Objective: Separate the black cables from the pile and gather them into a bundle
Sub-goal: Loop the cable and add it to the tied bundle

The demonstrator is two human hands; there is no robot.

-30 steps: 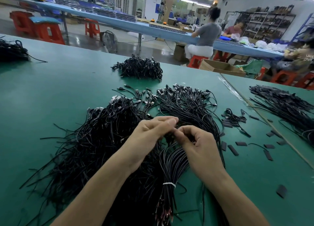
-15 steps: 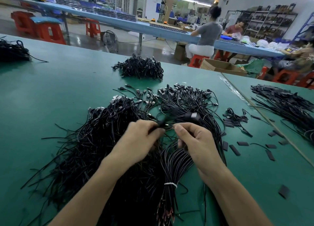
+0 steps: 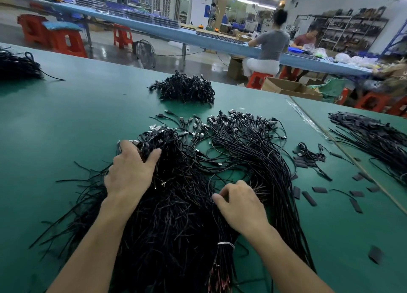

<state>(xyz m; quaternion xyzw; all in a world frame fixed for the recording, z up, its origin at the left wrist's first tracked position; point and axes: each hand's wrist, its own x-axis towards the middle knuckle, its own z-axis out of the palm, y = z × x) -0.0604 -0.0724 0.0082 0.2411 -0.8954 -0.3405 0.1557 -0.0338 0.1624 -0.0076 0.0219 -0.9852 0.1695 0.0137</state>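
Anchor gathered cables [image 3: 222,232] in curled right grip [image 3: 240,204] — with open left grip [image 3: 132,173], rake pile [image 3: 176,215] strands free slowly.

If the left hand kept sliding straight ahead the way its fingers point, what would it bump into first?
The metal plug ends of the cable pile under the left hand, just past its fingertips; beyond them, apparently only green table.

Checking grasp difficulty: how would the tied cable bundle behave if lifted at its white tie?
Likely floppy: the tied bundle fans into loose curving strands beyond its white tie. Probably snags neighbours, since it lies against the tangled pile.
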